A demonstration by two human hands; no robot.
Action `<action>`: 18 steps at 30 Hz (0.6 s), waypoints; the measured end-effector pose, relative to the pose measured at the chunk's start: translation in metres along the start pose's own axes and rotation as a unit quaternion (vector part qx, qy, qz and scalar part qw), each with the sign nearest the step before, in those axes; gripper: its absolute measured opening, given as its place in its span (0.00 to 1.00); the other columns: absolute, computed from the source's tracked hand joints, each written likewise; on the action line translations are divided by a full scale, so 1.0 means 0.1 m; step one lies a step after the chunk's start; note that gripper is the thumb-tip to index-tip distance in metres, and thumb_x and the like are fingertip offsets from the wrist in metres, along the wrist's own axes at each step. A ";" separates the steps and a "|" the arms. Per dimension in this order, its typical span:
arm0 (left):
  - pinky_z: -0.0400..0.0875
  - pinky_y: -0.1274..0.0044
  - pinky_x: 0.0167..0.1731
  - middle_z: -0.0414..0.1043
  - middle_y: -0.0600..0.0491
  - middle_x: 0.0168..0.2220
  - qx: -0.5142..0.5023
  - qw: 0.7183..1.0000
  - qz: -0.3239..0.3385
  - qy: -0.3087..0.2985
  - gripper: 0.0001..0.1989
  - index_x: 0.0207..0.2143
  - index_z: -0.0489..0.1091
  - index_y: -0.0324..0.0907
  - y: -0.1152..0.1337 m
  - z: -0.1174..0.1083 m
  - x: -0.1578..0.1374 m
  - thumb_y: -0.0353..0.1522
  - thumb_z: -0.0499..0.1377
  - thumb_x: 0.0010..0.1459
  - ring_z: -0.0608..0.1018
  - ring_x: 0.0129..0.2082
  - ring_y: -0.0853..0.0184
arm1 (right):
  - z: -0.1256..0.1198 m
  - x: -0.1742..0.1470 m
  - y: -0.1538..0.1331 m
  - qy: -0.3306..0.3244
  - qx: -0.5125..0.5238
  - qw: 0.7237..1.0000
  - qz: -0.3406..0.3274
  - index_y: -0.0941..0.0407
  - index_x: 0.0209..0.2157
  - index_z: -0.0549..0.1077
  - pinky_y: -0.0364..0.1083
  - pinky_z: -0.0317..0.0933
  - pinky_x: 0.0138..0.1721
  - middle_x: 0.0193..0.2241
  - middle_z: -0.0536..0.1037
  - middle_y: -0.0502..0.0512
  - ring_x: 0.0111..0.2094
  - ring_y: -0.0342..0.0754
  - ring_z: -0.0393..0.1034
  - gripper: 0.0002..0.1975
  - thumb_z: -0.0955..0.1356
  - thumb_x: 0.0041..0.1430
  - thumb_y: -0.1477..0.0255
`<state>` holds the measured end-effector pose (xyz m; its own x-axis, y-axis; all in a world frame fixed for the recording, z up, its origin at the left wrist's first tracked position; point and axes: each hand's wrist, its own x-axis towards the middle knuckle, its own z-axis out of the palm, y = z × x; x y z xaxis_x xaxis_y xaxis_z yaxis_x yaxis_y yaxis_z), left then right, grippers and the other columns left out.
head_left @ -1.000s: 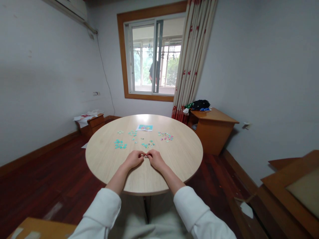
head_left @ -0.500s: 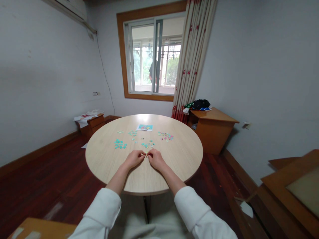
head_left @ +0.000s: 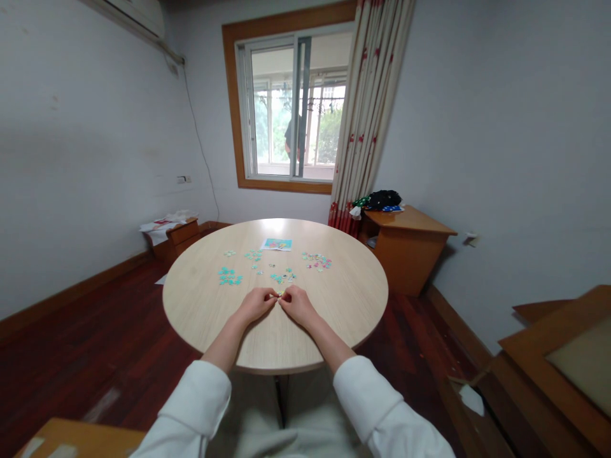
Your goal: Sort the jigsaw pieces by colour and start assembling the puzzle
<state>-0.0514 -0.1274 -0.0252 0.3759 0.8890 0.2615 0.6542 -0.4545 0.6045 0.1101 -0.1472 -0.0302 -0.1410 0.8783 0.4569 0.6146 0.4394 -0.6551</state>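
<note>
My left hand [head_left: 258, 304] and my right hand [head_left: 296, 303] meet fingertip to fingertip over the round table [head_left: 200, 318]. Both are closed in a pinch on small, pale jigsaw puzzle pieces [head_left: 279, 294], which the fingers partly hide. Just beyond my hands lies a loose group of teal and white puzzle pieces [head_left: 283, 277]. A denser teal pile [head_left: 230, 277] is to the left, with another teal cluster [head_left: 254, 255] farther back. Pink and yellowish pieces [head_left: 317, 261] are spread to the right. A printed picture card [head_left: 277, 244] lies near the far side of the table.
A wooden desk [head_left: 405, 248] with dark cloth [head_left: 386, 200] on it stands behind the table at right. Papers [head_left: 167, 222] cover a low cabinet at left. A wooden chair [head_left: 563, 356] is at the right edge. A person [head_left: 294, 137] is visible beyond the window.
Both hands stay pinched together at nearly the same spot, with only a slight shift of the fingers. The puzzle piles lie as before.
</note>
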 end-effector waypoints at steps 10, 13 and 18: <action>0.63 0.76 0.26 0.66 0.56 0.18 -0.148 0.986 -0.043 0.066 0.19 0.41 0.74 0.36 0.05 -0.03 0.03 0.36 0.58 0.48 0.67 0.20 0.70 | -0.03 0.04 0.06 0.028 0.098 0.993 0.061 0.57 0.18 0.68 0.42 0.56 0.29 0.19 0.69 0.48 0.24 0.42 0.62 0.09 0.69 0.47 0.71; 0.63 0.78 0.21 0.60 0.59 0.17 -0.380 0.897 -0.169 0.151 0.20 0.45 0.70 0.32 0.01 -0.14 0.07 0.30 0.55 0.49 0.63 0.16 0.73 | -0.07 0.07 0.13 0.078 0.223 0.964 0.122 0.57 0.17 0.66 0.42 0.55 0.26 0.16 0.67 0.47 0.22 0.41 0.60 0.14 0.68 0.47 0.64; 0.74 0.70 0.32 0.70 0.40 0.36 -0.716 0.620 -0.280 0.155 0.24 0.53 0.59 0.30 -0.10 -0.37 0.03 0.27 0.48 0.53 0.77 0.33 0.62 | -0.10 0.14 0.24 0.095 0.318 0.928 0.171 0.57 0.18 0.64 0.41 0.51 0.18 0.14 0.66 0.47 0.16 0.39 0.56 0.22 0.66 0.43 0.50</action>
<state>-0.0814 -0.1180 -0.0026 0.0628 0.9538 -0.2939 -0.7132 0.2489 0.6553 0.1311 -0.1261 -0.0334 0.1548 0.9641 0.2159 0.0076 0.2173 -0.9761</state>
